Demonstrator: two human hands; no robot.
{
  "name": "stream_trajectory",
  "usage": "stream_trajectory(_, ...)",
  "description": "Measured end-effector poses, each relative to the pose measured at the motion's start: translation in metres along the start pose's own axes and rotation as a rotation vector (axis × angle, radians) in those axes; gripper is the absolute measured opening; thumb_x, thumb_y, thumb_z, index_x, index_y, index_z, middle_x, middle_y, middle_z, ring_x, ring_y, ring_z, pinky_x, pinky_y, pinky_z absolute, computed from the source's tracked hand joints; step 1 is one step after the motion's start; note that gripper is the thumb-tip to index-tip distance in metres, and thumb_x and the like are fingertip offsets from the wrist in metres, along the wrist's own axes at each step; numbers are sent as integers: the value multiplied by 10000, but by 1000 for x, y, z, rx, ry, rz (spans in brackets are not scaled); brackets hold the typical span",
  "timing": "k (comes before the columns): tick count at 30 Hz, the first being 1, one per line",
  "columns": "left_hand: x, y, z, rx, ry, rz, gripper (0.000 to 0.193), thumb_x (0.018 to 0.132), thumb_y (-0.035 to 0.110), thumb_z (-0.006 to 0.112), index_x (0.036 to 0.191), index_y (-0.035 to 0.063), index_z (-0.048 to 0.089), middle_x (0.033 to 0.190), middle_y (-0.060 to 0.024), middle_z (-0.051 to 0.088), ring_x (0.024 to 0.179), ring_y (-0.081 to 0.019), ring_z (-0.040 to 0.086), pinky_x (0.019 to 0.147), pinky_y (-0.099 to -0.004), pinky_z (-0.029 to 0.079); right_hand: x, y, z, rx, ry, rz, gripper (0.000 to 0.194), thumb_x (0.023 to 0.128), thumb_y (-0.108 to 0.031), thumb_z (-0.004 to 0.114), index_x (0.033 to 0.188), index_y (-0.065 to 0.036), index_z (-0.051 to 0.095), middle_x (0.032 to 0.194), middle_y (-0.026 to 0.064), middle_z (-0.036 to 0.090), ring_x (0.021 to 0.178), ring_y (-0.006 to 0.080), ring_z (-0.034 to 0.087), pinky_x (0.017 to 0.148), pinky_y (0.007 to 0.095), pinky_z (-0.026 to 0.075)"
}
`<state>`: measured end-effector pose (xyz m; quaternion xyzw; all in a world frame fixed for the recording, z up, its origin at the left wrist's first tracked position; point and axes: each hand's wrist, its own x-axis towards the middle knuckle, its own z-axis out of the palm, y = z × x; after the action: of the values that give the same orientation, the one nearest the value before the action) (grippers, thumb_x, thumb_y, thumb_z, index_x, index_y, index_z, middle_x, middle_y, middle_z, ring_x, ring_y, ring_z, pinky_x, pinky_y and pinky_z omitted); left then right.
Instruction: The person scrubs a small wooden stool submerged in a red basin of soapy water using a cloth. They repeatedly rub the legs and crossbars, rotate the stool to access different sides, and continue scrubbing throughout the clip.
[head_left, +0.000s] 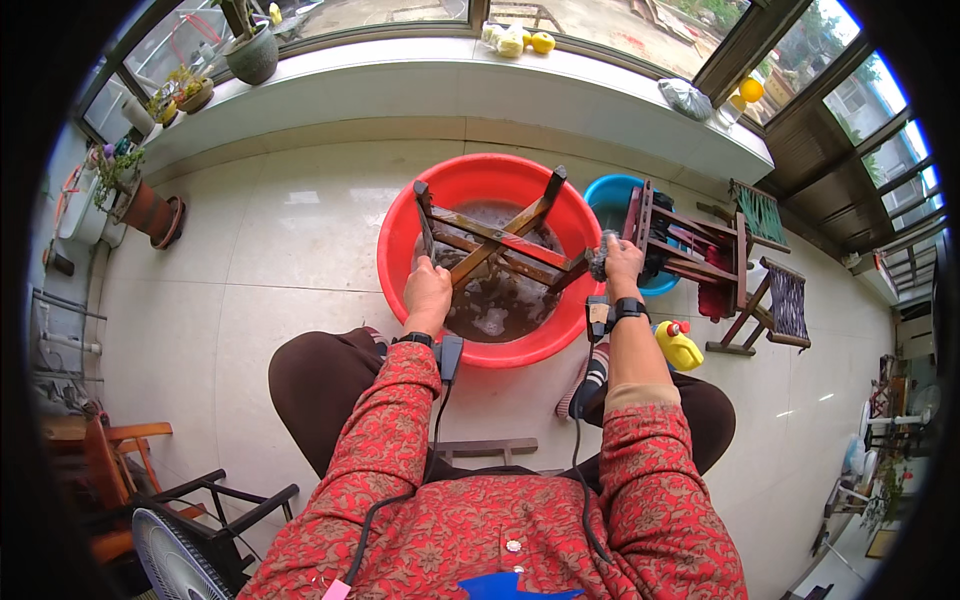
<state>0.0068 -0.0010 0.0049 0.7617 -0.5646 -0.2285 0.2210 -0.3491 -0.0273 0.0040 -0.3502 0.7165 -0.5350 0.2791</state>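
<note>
A wooden folding stool frame (499, 240) with crossed legs stands in a large red plastic basin (487, 356) that holds murky, foamy brown water (495, 311). My left hand (429, 295) is closed around the frame's left side, over the basin's near left part. At the basin's right rim, my right hand (622, 262) holds a grey scouring pad (598, 259) beside the lower right end of the frame. Whether the pad touches the wood cannot be told. Both wrists wear black straps with cabled devices.
A blue basin (611, 187) stands to the right, with stacked wooden stools (694, 247) over it. A yellow bottle (679, 346) with a red cap is near my right knee. A folding stool with a dark woven seat (787, 304) stands farther right. A white ledge (420, 71) runs beyond the basin.
</note>
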Motion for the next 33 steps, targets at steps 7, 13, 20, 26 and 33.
stream_trajectory(7, 0, -1, 4, 34, 13, 45, 304, 936, 265, 505, 1066, -3, 559, 894, -312, 685, 875, -488, 669, 799, -588, 514, -23, -6, -14, -2, 6, -222, 278, 936, -238, 705, 972, 37, 687, 763, 100, 695, 690, 175, 692, 626, 339, 538)
stream_trajectory(13, 1, -2, 5, 33, 40, 46, 292, 936, 260, 512, 1052, -3, 567, 855, -314, 679, 834, -495, 667, 769, -589, 520, -48, -12, 18, -505, 60, -370, 215, 923, -250, 690, 1008, -54, 658, 841, 218, 691, 795, 409, 678, 722, 456, 530)
stream_trajectory(20, 3, 0, 4, 49, 18, 12, 281, 933, 251, 519, 1051, 4, 585, 872, -311, 686, 851, -488, 673, 787, -577, 525, -9, 1, 8, -621, 73, -358, 280, 917, -283, 685, 1008, -23, 637, 848, 253, 692, 817, 454, 677, 710, 512, 532)
stream_trajectory(26, 2, 0, 5, 35, 29, 26, 288, 934, 258, 508, 1052, 1, 568, 866, -307, 687, 848, -489, 674, 781, -582, 525, -12, 1, -27, 144, 32, 24, 180, 953, -148, 659, 992, 26, 634, 779, 152, 700, 656, 203, 689, 608, 318, 541)
stream_trajectory(33, -2, -2, 1, 37, 46, 89, 285, 931, 261, 506, 1039, 5, 566, 859, -306, 684, 845, -500, 667, 767, -592, 520, -57, 4, 15, -320, 97, -536, 204, 912, -168, 703, 1033, -25, 623, 804, 189, 659, 742, 328, 655, 702, 407, 517)
